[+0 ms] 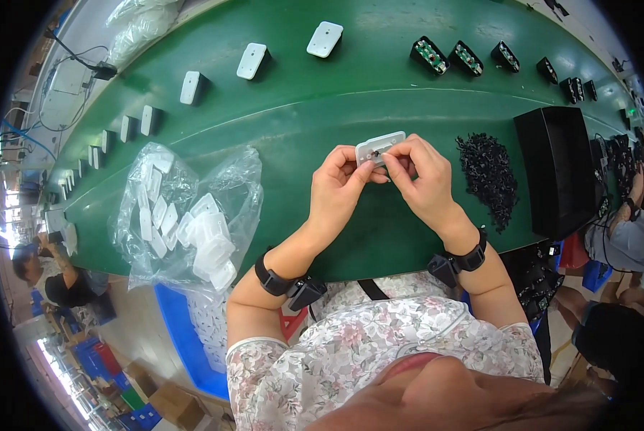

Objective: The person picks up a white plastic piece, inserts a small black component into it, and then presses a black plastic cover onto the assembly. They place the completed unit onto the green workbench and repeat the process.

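Both my hands meet over the middle of the green table. My left hand is closed on the lower left edge of a white plastic cover, a flat piece with rounded corners. Thumb and fingers of my right hand pinch together at the cover's face, by a small black part. That part matches the little black pieces in the pile to the right. Its exact shape is hidden by my fingertips. A clear plastic bag with several white covers lies to the left.
A deep black bin stands right of the pile. Black housings with green circuit boards line the far right. White-covered housings run along the far left. A blue crate is below the table edge. Other people sit at both sides.
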Tool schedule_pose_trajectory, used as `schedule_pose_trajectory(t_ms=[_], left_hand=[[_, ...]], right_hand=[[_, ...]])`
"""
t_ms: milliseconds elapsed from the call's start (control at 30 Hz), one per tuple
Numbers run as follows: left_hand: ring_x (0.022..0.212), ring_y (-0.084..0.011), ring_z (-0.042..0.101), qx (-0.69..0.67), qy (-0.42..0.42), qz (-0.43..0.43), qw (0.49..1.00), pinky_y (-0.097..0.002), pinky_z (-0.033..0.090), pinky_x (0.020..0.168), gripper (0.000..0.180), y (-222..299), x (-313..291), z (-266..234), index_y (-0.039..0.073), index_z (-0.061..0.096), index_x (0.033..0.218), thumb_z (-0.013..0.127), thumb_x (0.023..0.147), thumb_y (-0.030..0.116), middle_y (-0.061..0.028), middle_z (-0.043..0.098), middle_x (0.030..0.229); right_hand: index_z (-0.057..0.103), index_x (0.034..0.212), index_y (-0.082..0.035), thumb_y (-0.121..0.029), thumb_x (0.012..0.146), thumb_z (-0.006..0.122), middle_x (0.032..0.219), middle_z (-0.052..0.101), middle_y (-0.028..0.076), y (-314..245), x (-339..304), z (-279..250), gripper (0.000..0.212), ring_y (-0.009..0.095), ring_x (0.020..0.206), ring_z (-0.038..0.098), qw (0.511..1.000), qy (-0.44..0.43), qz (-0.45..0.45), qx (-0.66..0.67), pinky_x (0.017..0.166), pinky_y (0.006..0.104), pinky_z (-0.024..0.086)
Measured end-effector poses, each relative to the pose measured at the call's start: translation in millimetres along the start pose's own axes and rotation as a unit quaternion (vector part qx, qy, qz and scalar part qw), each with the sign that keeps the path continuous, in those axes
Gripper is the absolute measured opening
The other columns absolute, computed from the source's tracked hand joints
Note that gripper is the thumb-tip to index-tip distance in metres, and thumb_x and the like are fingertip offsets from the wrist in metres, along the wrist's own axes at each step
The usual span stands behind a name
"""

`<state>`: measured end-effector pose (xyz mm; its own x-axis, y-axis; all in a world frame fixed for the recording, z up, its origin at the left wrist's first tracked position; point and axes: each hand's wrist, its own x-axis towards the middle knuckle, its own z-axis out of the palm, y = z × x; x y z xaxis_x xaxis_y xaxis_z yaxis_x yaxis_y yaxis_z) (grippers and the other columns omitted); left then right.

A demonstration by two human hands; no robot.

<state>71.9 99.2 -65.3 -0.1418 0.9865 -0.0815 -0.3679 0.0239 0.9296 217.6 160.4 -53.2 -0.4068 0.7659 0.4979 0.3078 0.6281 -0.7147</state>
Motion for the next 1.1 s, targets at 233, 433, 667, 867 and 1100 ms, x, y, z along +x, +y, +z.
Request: schedule_pose_trajectory(t_ms=[233, 433, 667, 867, 1100], left_hand=[[0.086, -0.0193, 0.064, 0.044, -0.014, 0.085, 0.995, -0.0279, 0.054, 0.079, 0.008, -3, 2, 5, -0.007, 0.053, 0.096, 0.054, 0.09, -0.002, -0.0101, 0.051, 0.102], [0.077, -0.0143, 0.059, 0.2, 0.029, 0.193, 0.96, -0.0246, 0.054, 0.066, 0.005, -3, 3, 0, -0.004, 0.055, 0.09, 0.057, 0.086, -0.006, -0.0107, 0.053, 0.098], [0.075, -0.013, 0.059, 0.161, 0.029, 0.152, 0.975, -0.0233, 0.052, 0.064, 0.003, -2, 3, 3, -0.004, 0.053, 0.089, 0.056, 0.088, -0.005, -0.0095, 0.051, 0.098], [0.074, -0.0134, 0.061, 0.08, 0.018, 0.103, 0.991, -0.0232, 0.05, 0.062, 0.004, 4, 2, -1, -0.004, 0.053, 0.09, 0.055, 0.09, -0.001, -0.0079, 0.051, 0.096], [0.069, -0.0129, 0.06, 0.097, -0.013, 0.051, 0.994, -0.0227, 0.048, 0.064, 0.005, 9, 1, -1, -0.003, 0.055, 0.091, 0.057, 0.09, 0.001, -0.0069, 0.053, 0.094]], right_hand=[[0.056, 0.08, -0.003, -0.005, 0.082, 0.065, 0.069, 0.054, 0.003, -1, -1, -3, 0.01, 0.01, 0.052, 0.047, 0.996, -0.028, 0.08, 0.024, 0.047, 0.024, 0.038], [0.054, 0.086, -0.003, -0.008, 0.086, 0.062, 0.071, 0.056, 0.006, -2, -1, 8, 0.01, 0.014, 0.056, 0.055, 0.987, -0.036, 0.111, 0.114, 0.051, 0.028, 0.043], [0.053, 0.084, -0.004, -0.009, 0.082, 0.065, 0.073, 0.054, 0.009, 5, -9, 16, 0.013, 0.026, 0.064, 0.056, 1.0, 0.014, -0.004, 0.006, 0.054, 0.0345, 0.044], [0.061, 0.099, -0.005, -0.012, 0.078, 0.071, 0.098, 0.054, 0.006, -5, 2, -13, 0.024, 0.014, 0.078, 0.051, 0.994, 0.076, 0.071, 0.042, 0.063, 0.0243, 0.04], [0.06, 0.09, -0.003, -0.013, 0.078, 0.069, 0.084, 0.055, 0.005, 6, 5, -12, 0.018, 0.014, 0.074, 0.054, 0.981, -0.105, 0.107, 0.123, 0.061, 0.0251, 0.041]])
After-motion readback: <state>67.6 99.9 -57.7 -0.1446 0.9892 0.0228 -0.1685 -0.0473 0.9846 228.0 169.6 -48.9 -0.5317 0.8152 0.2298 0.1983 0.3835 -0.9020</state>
